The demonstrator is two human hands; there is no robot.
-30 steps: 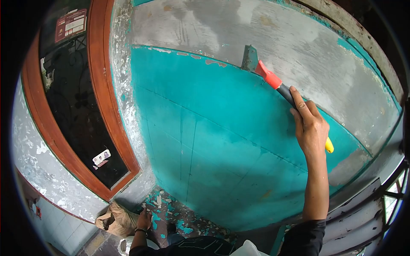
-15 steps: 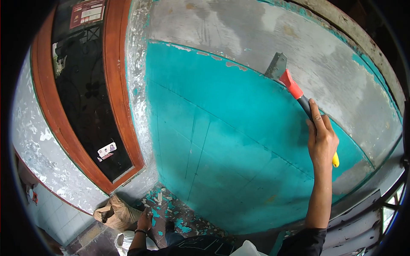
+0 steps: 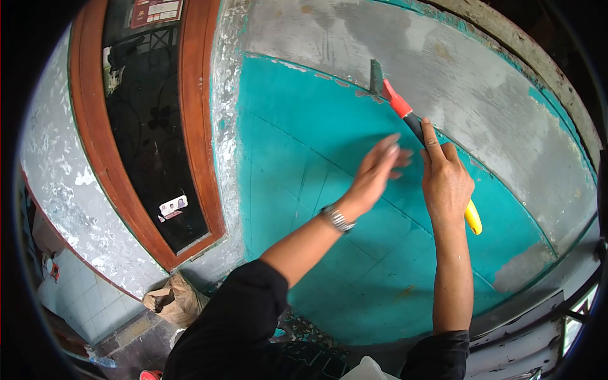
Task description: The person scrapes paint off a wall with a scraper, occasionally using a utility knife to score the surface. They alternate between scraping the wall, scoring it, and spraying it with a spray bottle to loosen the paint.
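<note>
A long-handled scraper (image 3: 397,101) with a metal blade, red neck and black and yellow handle lies against the wall. Its blade touches the border between the teal paint (image 3: 297,114) and the bare grey strip (image 3: 405,44). My right hand (image 3: 446,180) is wrapped round the dark part of the handle, index finger stretched along it. Below and left of the scraper's neck, my left hand (image 3: 378,171) is raised before the teal wall, slightly blurred, fingers apart and holding nothing. A metal watch (image 3: 337,218) is on that wrist.
At the left is a wooden-framed dark glass panel (image 3: 149,126) with stickers. A brown sack (image 3: 177,301) stands on the floor below it. Paint flakes (image 3: 304,329) lie along the wall's foot. Pale corrugated sheets (image 3: 519,323) are at the lower right.
My left hand has risen from low beside the sack to near the scraper. The scraper and my right hand have shifted left and slightly up along the paint edge, the blade now more edge-on.
</note>
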